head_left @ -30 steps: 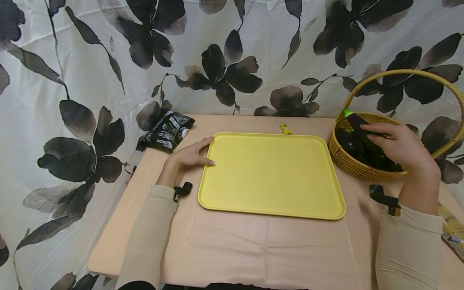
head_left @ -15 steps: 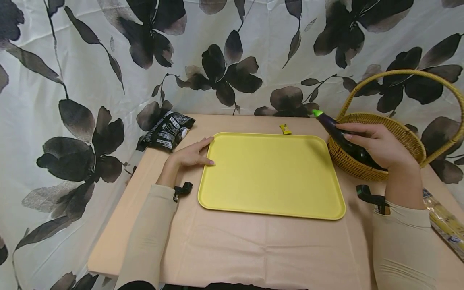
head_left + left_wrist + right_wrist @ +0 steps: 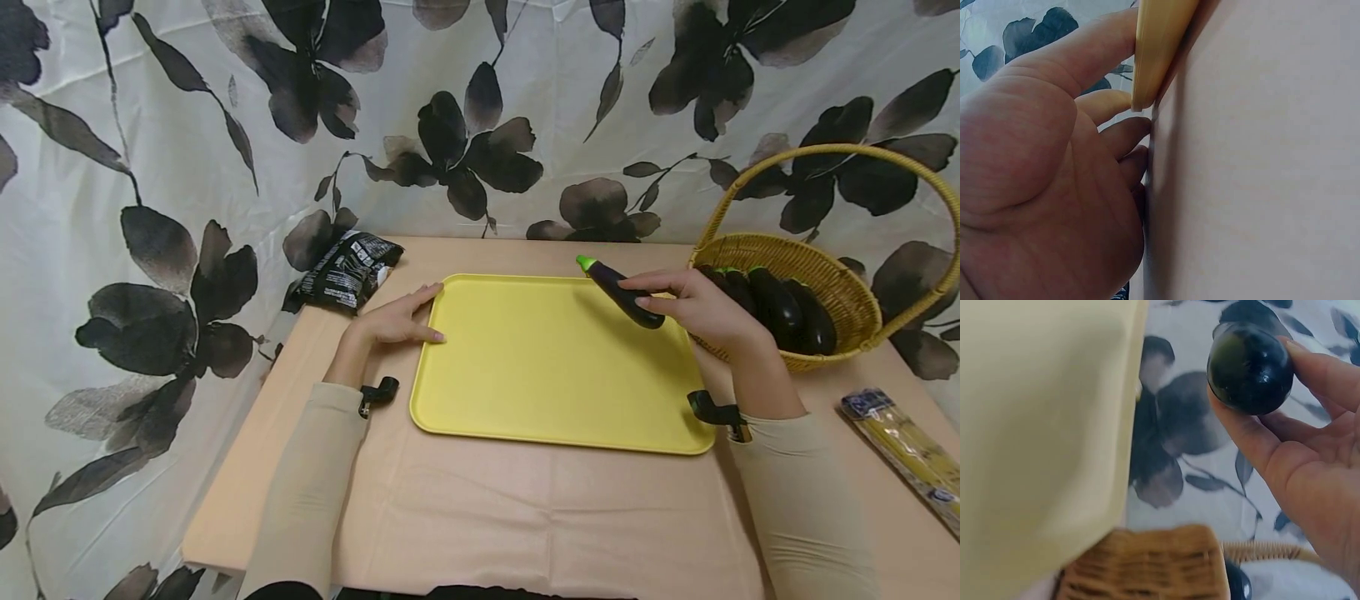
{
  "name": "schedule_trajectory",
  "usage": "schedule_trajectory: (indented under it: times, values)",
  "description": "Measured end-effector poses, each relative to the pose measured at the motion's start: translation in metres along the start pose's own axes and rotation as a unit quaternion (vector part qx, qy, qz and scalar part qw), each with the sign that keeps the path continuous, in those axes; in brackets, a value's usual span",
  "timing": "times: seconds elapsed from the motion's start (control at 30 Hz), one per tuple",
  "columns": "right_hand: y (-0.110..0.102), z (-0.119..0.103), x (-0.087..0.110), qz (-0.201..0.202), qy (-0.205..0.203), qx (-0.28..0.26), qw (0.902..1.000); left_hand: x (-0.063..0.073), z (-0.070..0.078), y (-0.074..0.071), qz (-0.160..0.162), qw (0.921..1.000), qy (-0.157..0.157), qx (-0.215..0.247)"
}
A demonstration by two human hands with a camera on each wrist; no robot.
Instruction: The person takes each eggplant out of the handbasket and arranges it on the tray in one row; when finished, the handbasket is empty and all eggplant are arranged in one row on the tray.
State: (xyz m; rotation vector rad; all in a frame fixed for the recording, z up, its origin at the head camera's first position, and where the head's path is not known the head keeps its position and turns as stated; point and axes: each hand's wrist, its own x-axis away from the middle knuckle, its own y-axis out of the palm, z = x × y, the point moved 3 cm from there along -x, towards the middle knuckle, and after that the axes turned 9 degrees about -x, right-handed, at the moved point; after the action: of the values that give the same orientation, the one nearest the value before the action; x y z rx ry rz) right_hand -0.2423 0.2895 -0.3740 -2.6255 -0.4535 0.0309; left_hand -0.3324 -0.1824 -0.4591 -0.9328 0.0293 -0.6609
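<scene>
My right hand [image 3: 699, 310] pinches a dark purple eggplant [image 3: 621, 293] with a bright green stem end, between thumb and fingers. It hangs tilted above the far right part of a yellow tray [image 3: 547, 375]. The right wrist view shows the rounded bottom of this eggplant [image 3: 1250, 369] in the fingers. At the tray's left edge rests my left hand [image 3: 393, 318], its thumb and fingers extended against the rim. From the left wrist, the hand [image 3: 1054, 144] is seen touching the tray's edge [image 3: 1159, 50]. More eggplants [image 3: 780, 310] lie in the wicker basket [image 3: 847, 287] at the right.
The basket's tall handle [image 3: 847, 150] arches over it. A black printed bag [image 3: 348, 271] sits at the table's far left corner, and a small yellow packet [image 3: 590, 267] behind the tray. A long clear package [image 3: 903, 454] lies at the right. Behind the table hangs a floral curtain [image 3: 570, 100].
My right hand has lifted the eggplant out of the basket and carried it left, over the tray. The left hand has stayed at the tray's edge.
</scene>
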Motion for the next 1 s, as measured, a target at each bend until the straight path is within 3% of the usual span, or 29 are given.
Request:
schedule_trajectory:
  times: [0.43,0.8,1.0]
  values:
    - [0.046,-0.01,-0.029,-0.042,-0.055,-0.014,0.9975,0.001,0.002,0.0,-0.006,0.9998,-0.002,-0.018]
    - [0.099,-0.024,-0.058,-0.1,-0.051,-0.011,0.9936,0.001,-0.001,-0.001,-0.002,0.9998,-0.01,-0.015]
    - [0.121,-0.025,-0.071,-0.105,-0.065,0.042,0.9914,0.001,-0.003,0.0,-0.003,0.9999,-0.012,-0.009]
